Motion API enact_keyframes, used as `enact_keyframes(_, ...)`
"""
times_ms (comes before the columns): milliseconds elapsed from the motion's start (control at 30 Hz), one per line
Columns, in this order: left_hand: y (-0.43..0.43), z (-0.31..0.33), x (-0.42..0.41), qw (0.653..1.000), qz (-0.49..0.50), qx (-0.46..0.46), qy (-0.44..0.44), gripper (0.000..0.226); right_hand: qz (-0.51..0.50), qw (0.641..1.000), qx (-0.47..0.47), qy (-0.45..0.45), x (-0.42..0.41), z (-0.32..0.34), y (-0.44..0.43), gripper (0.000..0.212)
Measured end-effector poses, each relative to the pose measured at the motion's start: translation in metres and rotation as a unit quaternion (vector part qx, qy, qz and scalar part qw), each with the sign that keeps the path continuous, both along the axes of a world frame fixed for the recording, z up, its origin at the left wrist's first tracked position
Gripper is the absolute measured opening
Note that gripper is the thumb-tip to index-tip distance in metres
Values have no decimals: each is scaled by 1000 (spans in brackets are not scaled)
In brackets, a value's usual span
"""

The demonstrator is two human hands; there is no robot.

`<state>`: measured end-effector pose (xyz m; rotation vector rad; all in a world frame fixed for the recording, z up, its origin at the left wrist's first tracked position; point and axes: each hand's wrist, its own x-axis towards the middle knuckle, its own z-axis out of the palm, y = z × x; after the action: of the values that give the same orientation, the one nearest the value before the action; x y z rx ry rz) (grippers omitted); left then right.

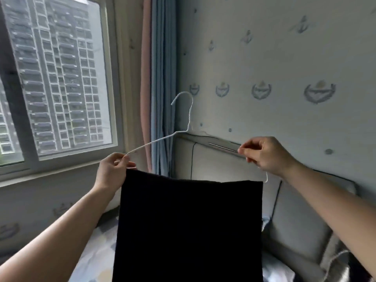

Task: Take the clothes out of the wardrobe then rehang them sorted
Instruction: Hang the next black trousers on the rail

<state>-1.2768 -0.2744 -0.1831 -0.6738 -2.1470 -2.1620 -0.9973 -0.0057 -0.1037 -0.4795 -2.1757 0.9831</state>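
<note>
Closest, low in the middle: a black garment [189, 231], folded over the bottom bar of a white wire hanger [189, 119] and hanging straight down, held up in the air above a bed [95, 251] with pale patterned bedding. Gripped at both ends, on bare outstretched arms. Left hand [110, 174] pinching the hanger's left corner between thumb and fingertips, just above the cloth's top edge. Right hand [264, 154] curled, fingertips pinched together at the right corner, with the wire's bend showing just below the hand. Hook uppermost, its open end turned left. Behind the garment, a grey padded headboard [223, 165] against the wall. Further back, a pink curtain [146, 78] and a blue curtain [162, 78] gathered in the corner, wallpaper [284, 58] with anchor and crest marks to the right, a window [114, 78] to the left. Beyond the glass, a high-rise block [50, 68].
</note>
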Motion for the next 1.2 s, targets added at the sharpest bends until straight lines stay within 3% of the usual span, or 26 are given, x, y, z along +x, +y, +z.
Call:
enact_keyframes(300, 130, 6, 119, 971, -237, -23, 10, 14, -62, 992, -102, -27, 133, 24, -28, 7)
enact_keyframes(633, 240, 43, 339, 896, -442, -21, 26, 14, -142, 953, -261, 66, 351, 53, -54, 14)
enact_keyframes(800, 276, 57, 470, 856, -517, -14, 25, 13, -163, 932, -296, 128, 474, 72, -78, 34)
enact_keyframes(1000, 294, 79, 642, 794, -601, -63, 64, 10, -174, 919, -298, 190, 620, 88, -121, 53)
enact_keyframes(1200, 269, 105, 818, 694, -691, -99, 178, 31, -258, 896, -284, 224, 753, 90, -169, 83)
